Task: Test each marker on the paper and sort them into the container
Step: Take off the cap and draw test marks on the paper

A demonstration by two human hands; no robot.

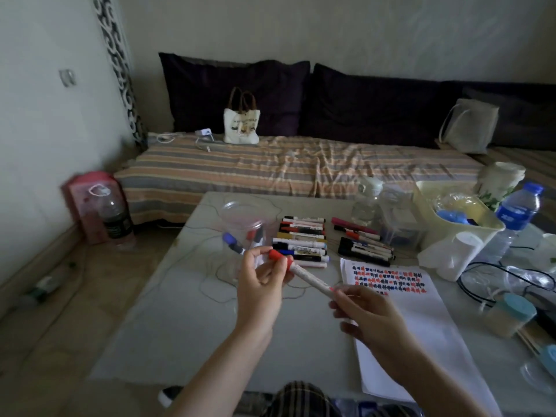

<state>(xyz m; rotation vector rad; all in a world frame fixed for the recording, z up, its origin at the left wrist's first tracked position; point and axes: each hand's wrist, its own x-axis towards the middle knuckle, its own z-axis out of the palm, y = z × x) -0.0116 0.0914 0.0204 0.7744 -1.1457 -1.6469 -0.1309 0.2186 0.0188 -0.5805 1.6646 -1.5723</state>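
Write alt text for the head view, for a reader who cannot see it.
Two hands hold a red-capped marker above a table: the left hand grips the cap end, the right hand the other. Behind lie rows of markers, a clear container and a paper with test marks.

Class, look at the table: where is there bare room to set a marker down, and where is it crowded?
Bare tabletop lies left of the paper, below the clear container; the paper's lower half is blank too. Crowded: the marker rows behind the hands, and the right side with the tub, bottle and cables.
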